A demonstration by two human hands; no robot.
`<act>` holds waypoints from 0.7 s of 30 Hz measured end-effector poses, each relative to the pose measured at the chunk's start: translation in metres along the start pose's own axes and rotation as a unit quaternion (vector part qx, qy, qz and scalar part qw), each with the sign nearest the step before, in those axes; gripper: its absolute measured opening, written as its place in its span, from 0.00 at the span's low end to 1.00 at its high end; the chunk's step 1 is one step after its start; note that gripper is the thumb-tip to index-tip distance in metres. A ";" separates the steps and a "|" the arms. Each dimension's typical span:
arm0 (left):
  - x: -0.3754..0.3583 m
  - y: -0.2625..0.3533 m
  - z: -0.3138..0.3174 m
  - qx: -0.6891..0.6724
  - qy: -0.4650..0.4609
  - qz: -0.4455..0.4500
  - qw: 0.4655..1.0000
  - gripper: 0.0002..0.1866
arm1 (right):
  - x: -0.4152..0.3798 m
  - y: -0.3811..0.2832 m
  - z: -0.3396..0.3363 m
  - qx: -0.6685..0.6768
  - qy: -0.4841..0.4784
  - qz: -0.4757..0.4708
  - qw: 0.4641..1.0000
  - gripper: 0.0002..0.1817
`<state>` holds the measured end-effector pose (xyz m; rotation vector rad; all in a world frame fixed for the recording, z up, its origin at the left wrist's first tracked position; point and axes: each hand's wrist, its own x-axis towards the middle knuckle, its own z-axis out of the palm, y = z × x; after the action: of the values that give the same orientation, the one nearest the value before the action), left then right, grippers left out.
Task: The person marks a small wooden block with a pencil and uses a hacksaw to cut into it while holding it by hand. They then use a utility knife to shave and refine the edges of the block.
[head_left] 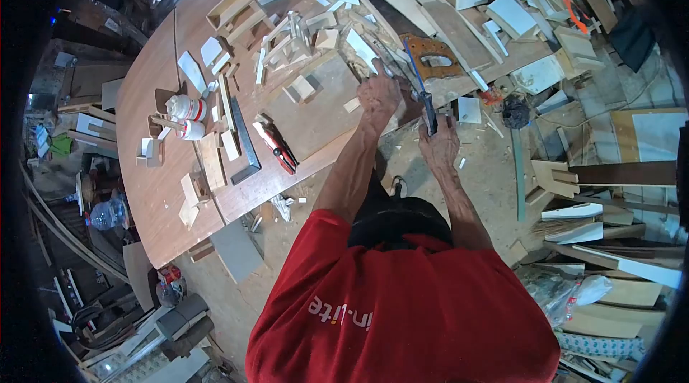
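Note:
My left hand point(379, 96) presses down at the table's front edge, its fingers bent over a white-faced wood strip point(361, 47); its grip is partly hidden. My right hand point(439, 145) is closed around the dark handle of a saw with a thin blue frame point(413, 62). The saw points away from me, just right of my left hand. Beyond it lies a large handsaw with a brown wooden handle point(435, 59). Left of my left hand, a flat board point(316, 121) carries a small wooden block point(300, 89).
Red-handled pliers or a similar tool point(275, 146) lie near the front edge of the table point(154, 189). White glue bottles point(188, 114) stand farther left. Wood offcuts point(513, 16) pile up at the back right. More boards point(624, 265) are stacked on the floor at right.

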<state>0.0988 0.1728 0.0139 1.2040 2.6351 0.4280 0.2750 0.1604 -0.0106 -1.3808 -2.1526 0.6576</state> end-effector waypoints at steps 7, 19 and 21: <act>0.013 0.002 0.007 -0.055 -0.013 -0.070 0.996 0.38 | 0.014 0.006 0.013 -0.027 -0.041 0.086 0.995 0.16; -0.048 -0.034 0.010 -0.358 0.177 -0.043 0.916 0.07 | -0.040 -0.011 0.016 0.382 -0.082 0.140 0.910 0.06; -0.063 -0.053 0.003 -0.389 0.174 -0.013 0.904 0.07 | -0.053 -0.023 0.016 0.376 -0.152 0.135 0.904 0.07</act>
<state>0.1032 0.0928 -0.0026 0.8602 2.2926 1.6226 0.2682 0.1014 -0.0157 -1.1763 -1.6045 1.6922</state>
